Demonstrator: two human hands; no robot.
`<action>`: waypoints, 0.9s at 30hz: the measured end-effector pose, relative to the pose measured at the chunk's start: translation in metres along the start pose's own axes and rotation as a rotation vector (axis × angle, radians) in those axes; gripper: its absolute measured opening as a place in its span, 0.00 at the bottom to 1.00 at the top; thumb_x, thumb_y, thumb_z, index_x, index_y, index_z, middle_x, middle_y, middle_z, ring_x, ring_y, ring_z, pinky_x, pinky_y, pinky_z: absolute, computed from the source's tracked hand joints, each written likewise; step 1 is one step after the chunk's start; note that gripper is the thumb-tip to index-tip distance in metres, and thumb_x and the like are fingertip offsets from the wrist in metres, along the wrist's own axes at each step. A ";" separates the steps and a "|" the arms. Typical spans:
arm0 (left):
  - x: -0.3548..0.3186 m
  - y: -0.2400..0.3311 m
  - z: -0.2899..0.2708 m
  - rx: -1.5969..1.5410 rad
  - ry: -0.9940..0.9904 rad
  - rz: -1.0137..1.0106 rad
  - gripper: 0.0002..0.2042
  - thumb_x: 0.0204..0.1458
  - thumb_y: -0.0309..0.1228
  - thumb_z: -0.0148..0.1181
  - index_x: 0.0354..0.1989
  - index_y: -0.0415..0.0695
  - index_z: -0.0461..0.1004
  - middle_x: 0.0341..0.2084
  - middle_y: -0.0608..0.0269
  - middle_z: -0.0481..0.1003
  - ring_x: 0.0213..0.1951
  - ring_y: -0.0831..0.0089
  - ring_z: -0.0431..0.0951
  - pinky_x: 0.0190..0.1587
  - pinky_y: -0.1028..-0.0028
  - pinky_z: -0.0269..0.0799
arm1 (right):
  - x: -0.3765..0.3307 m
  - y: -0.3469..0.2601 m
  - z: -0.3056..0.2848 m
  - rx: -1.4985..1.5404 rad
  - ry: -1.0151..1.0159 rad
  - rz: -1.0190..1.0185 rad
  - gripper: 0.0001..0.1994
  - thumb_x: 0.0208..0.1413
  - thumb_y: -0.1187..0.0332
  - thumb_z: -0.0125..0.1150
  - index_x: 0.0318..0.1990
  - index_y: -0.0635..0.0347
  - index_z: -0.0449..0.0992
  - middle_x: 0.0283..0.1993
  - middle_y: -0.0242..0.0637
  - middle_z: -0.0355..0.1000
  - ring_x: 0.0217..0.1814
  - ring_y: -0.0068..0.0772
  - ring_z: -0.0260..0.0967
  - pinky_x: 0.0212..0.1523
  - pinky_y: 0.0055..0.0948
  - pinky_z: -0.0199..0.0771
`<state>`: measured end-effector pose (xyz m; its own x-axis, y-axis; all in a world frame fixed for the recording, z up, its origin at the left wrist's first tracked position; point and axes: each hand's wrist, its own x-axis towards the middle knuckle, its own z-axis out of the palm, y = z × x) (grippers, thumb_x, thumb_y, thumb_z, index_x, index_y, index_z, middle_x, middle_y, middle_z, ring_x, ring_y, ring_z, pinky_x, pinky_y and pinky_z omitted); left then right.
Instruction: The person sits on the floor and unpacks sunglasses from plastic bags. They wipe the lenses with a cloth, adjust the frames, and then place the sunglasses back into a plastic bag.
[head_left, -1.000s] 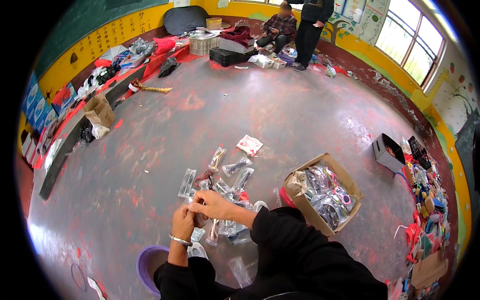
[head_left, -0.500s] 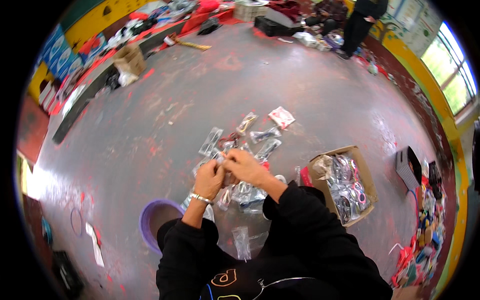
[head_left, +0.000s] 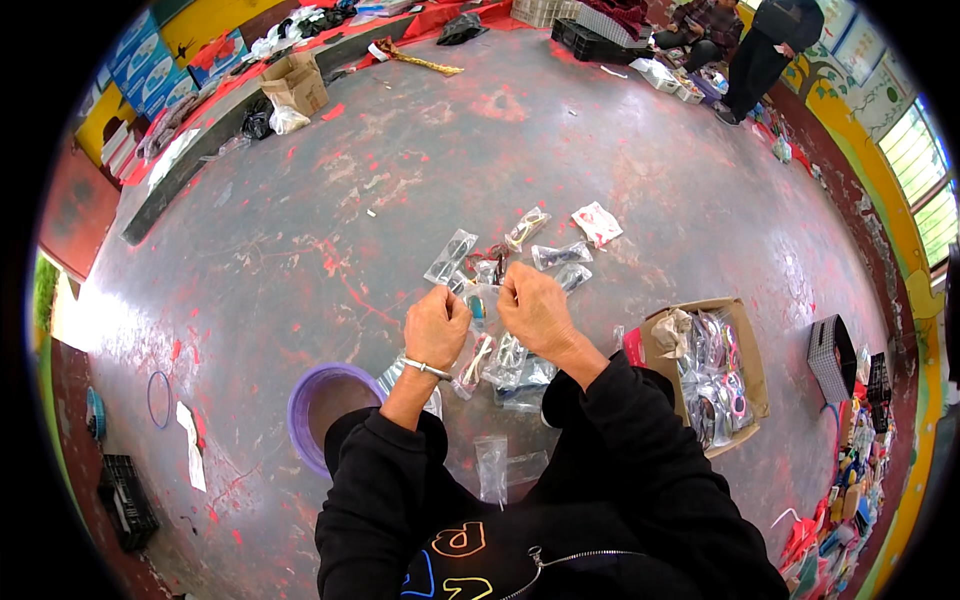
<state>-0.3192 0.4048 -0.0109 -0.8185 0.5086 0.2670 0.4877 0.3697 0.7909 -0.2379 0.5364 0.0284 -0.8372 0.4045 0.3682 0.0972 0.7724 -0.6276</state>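
My left hand [head_left: 436, 325] and my right hand [head_left: 534, 308] are held close together over the floor, both pinching a small clear plastic bag [head_left: 482, 301] between them. What is inside the bag is too small to tell. Just beyond my hands lies a scatter of clear packets with glasses [head_left: 520, 250] on the grey floor. More packets [head_left: 505, 365] lie under my wrists. A silver bracelet sits on my left wrist.
A purple bowl [head_left: 318, 407] stands by my left knee. An open cardboard box of packed glasses [head_left: 712, 365] sits to my right. An empty clear bag [head_left: 492, 466] lies by my lap. Two people [head_left: 745, 45] are at the far wall among crates and boxes.
The view has tilted down and closer to my hands. They stay together on the small bag, now nearer to the middle of the picture.
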 end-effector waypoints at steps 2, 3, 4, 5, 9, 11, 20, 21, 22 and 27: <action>0.000 -0.001 -0.001 -0.017 -0.019 -0.016 0.08 0.45 0.25 0.49 0.17 0.36 0.64 0.09 0.62 0.69 0.13 0.78 0.70 0.16 0.78 0.66 | 0.000 0.000 0.001 0.004 0.014 0.000 0.05 0.43 0.73 0.50 0.23 0.62 0.62 0.20 0.46 0.63 0.24 0.49 0.64 0.23 0.39 0.61; -0.001 -0.002 -0.001 -0.013 -0.024 -0.012 0.08 0.45 0.25 0.49 0.17 0.36 0.64 0.09 0.62 0.69 0.12 0.78 0.70 0.16 0.78 0.66 | -0.001 -0.001 0.002 0.002 0.010 0.006 0.04 0.43 0.73 0.50 0.23 0.62 0.62 0.20 0.45 0.63 0.24 0.49 0.64 0.23 0.40 0.61; 0.004 0.002 0.002 -0.020 -0.031 0.007 0.08 0.45 0.25 0.49 0.17 0.36 0.64 0.09 0.62 0.69 0.12 0.77 0.70 0.16 0.78 0.66 | 0.001 0.000 -0.002 -0.012 0.020 0.012 0.04 0.44 0.73 0.50 0.24 0.61 0.62 0.20 0.45 0.63 0.24 0.49 0.64 0.23 0.40 0.61; 0.005 0.002 0.003 -0.002 -0.024 0.020 0.08 0.45 0.25 0.49 0.17 0.36 0.63 0.09 0.62 0.69 0.12 0.77 0.70 0.16 0.78 0.66 | 0.000 0.002 -0.002 -0.041 0.010 -0.031 0.04 0.43 0.73 0.50 0.26 0.61 0.62 0.22 0.44 0.63 0.25 0.48 0.65 0.24 0.40 0.63; 0.001 0.020 -0.001 -0.298 -0.101 -0.197 0.08 0.46 0.25 0.47 0.18 0.38 0.63 0.09 0.61 0.68 0.12 0.76 0.71 0.13 0.79 0.65 | -0.006 0.003 0.006 -0.138 -0.046 -0.084 0.09 0.41 0.71 0.51 0.33 0.60 0.64 0.30 0.41 0.64 0.30 0.44 0.68 0.25 0.36 0.68; 0.003 0.028 -0.011 -0.349 -0.121 -0.329 0.08 0.46 0.25 0.47 0.18 0.38 0.62 0.10 0.60 0.68 0.12 0.75 0.71 0.12 0.79 0.65 | -0.007 -0.012 0.002 -0.076 -0.024 -0.220 0.04 0.43 0.74 0.50 0.29 0.57 0.64 0.30 0.40 0.63 0.26 0.45 0.66 0.22 0.38 0.67; -0.006 0.032 0.003 -0.125 -0.026 -0.058 0.08 0.44 0.24 0.51 0.17 0.36 0.62 0.10 0.55 0.67 0.12 0.68 0.71 0.16 0.71 0.66 | -0.009 -0.002 0.006 -0.218 -0.316 0.028 0.08 0.45 0.69 0.49 0.33 0.58 0.70 0.29 0.47 0.70 0.31 0.48 0.69 0.29 0.42 0.69; -0.006 0.027 0.007 -0.083 -0.011 -0.029 0.08 0.44 0.25 0.51 0.17 0.37 0.62 0.10 0.54 0.67 0.13 0.65 0.71 0.17 0.70 0.65 | -0.008 -0.005 0.004 -0.222 -0.357 0.069 0.08 0.46 0.68 0.49 0.32 0.59 0.70 0.28 0.48 0.70 0.31 0.49 0.69 0.30 0.44 0.69; -0.006 0.026 0.009 -0.041 0.001 -0.001 0.08 0.43 0.25 0.51 0.17 0.37 0.62 0.11 0.52 0.67 0.14 0.62 0.71 0.18 0.68 0.65 | -0.007 -0.005 0.004 -0.215 -0.399 0.084 0.08 0.45 0.68 0.49 0.31 0.60 0.71 0.27 0.49 0.70 0.31 0.50 0.70 0.30 0.43 0.69; -0.011 0.030 0.015 0.091 0.044 0.199 0.07 0.43 0.26 0.51 0.18 0.38 0.62 0.12 0.49 0.66 0.17 0.52 0.68 0.21 0.62 0.63 | -0.007 0.013 0.012 -0.111 -0.508 0.094 0.10 0.44 0.66 0.51 0.27 0.65 0.71 0.25 0.51 0.70 0.32 0.52 0.69 0.32 0.46 0.68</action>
<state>-0.2906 0.4219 0.0013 -0.7150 0.5452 0.4377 0.6645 0.3353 0.6678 -0.2372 0.5375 0.0092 -0.9748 0.2075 -0.0821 0.2176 0.8028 -0.5552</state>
